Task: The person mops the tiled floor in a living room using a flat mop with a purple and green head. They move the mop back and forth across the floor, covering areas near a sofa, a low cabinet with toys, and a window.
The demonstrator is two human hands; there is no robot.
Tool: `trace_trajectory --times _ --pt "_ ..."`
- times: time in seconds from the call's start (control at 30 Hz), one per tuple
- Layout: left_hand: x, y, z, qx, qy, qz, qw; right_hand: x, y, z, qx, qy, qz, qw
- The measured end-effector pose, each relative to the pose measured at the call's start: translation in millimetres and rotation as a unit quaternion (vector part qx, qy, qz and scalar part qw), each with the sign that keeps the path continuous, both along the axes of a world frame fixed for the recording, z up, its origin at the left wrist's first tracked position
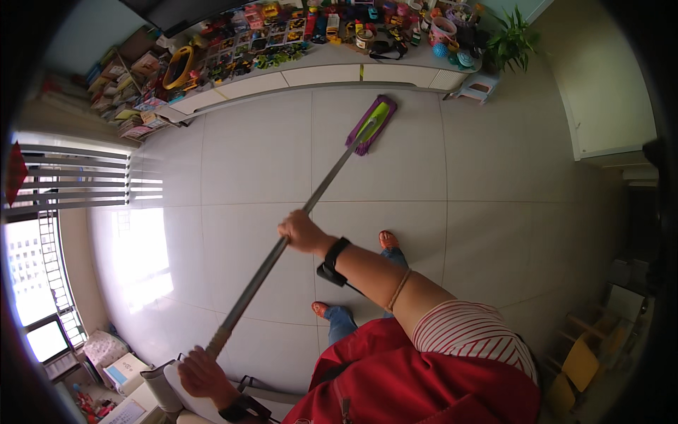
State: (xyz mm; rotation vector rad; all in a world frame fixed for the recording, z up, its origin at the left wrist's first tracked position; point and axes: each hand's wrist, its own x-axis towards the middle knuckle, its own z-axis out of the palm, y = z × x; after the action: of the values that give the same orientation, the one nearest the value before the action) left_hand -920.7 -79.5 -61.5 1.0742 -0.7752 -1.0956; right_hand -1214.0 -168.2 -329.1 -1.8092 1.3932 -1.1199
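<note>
Pale tiled floor [240, 177], mop head [371, 124] lying near the toy shelf [282, 42].
Both hands grip the mop handle [282, 244] closed: right hand [302, 232] nearer the head, left hand [201, 373] at the butt end.

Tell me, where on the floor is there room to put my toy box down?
The tiled floor is bare right of the mop head, up to the white wall, and left of the mop handle toward the window. The long low shelf is packed with toys.

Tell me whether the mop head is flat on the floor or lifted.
Flat, it seems: the mop head lies on the tiled floor near the low shelf, pole slanting down to it.
</note>
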Motion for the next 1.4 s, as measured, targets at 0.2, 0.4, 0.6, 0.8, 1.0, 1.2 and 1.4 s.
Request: trace_trajectory --times 0.2,0.4,0.6,0.8,1.0,1.2,1.4 --pt "-143.0 -25.6 -27.5 -0.066 -0.010 -0.235 0.970 -154.4 -38.7 -12.0 -0.018 0.039 -0.063 0.997" --pt "-88.3 -4.5 67.9 -0.020 -0.054 -0.169 0.984 -77.8 16.1 42.8 -0.005 0.007 0.018 1.000" --pt "-106.6 -12.0 37.5 -0.023 0.006 -0.067 0.997 -100.0 -1.5 28.0 -0.031 0.052 -0.039 0.997" --pt "-134.1 -21.2 44.7 -0.047 -0.005 -0.185 0.982 -137.6 -21.6 36.0 0.034 0.075 0.038 0.996" --pt "-198.6 -112.3 107.4 -0.084 -0.051 -0.214 0.972 -183.5 -34.0 72.0 -0.061 0.000 -0.151 0.987" --pt "-303.5 -110.7 58.2 -0.155 -0.031 -0.391 0.907 -306.4 33.8 36.0 -0.046 0.012 -0.220 0.974" --pt "-328.1 -27.1 -24.9 -0.034 0.036 -0.474 0.879 -345.4 141.3 -3.6 0.042 0.165 -0.251 0.953"
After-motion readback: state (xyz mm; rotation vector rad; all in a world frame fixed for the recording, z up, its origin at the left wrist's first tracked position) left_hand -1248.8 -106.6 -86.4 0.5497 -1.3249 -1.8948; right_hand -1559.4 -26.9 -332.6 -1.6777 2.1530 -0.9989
